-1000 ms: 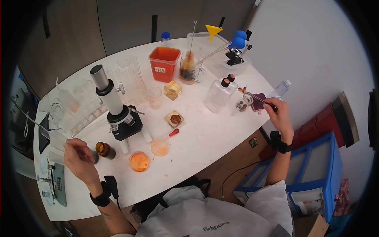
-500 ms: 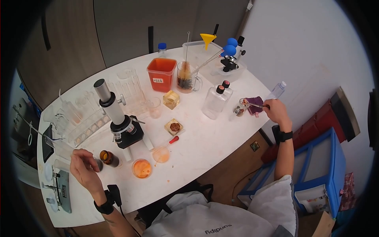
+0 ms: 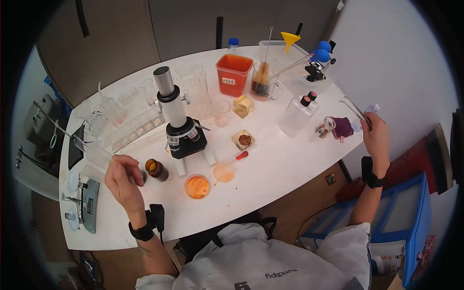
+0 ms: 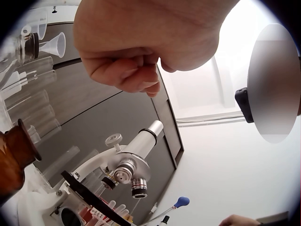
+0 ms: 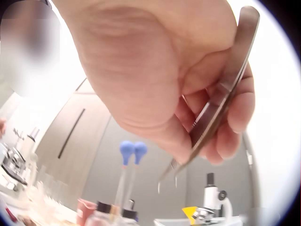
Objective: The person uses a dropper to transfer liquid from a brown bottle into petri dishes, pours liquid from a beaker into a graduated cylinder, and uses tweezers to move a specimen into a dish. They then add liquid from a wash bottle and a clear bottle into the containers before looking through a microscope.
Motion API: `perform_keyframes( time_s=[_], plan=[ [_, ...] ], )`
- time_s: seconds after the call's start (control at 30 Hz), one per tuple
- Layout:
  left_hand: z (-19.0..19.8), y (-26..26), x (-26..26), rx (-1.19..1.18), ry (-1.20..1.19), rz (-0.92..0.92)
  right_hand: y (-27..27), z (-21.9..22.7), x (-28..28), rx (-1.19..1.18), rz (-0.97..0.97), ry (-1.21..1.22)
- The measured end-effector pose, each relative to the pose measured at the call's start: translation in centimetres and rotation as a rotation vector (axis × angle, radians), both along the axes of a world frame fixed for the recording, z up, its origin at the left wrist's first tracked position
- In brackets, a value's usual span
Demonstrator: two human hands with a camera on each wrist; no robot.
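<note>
While the right hand lifts its tweezers clear, fingers pinching them above the purple scrap, the left hand, fingers curled empty, hovers beside the amber bottle.

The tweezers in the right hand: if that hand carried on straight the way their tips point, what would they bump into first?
Probably nothing on the table: the right hand holds the tweezers raised, tips aiming up-left. Roughly on that line stand the blue-bulbed pipettes, though depth is unclear.

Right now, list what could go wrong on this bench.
The right hand holds thin metal tweezers raised beyond the white table's edge; a slip could drop them to the floor. The left hand hovers beside the small brown glass bottle and might knock it into the orange-filled petri dish.
</note>
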State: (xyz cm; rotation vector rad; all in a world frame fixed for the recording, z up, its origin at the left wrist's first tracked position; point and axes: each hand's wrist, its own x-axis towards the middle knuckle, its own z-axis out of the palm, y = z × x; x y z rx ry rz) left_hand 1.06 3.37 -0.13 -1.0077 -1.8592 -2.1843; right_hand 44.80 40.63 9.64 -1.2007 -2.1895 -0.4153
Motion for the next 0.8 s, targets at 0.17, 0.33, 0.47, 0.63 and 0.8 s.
perform_keyframes(
  time_s=[0.17,0.33,0.47,0.63,0.8],
  plan=[
    [0.5,0.0,0.3,-0.017,-0.003,-0.011,-7.6,-0.9,-6.7,-0.34,0.502,0.242],
    [0.9,-0.5,0.7,-0.009,0.045,-0.04,-6.4,-7.4,-14.8,-0.49,0.698,-0.112],
    [1.6,-1.7,1.2,-0.048,0.062,-0.025,-4.0,-10.6,-17.4,-0.551,0.671,-0.227],
    [1.5,-2.2,0.8,-0.045,0.054,-0.041,-3.6,-12.1,-18.2,-0.597,0.668,-0.285],
    [1.6,-2.3,1.4,-0.062,0.066,-0.041,-3.6,-13.3,-18.5,-0.582,0.68,-0.287]
  ],
)
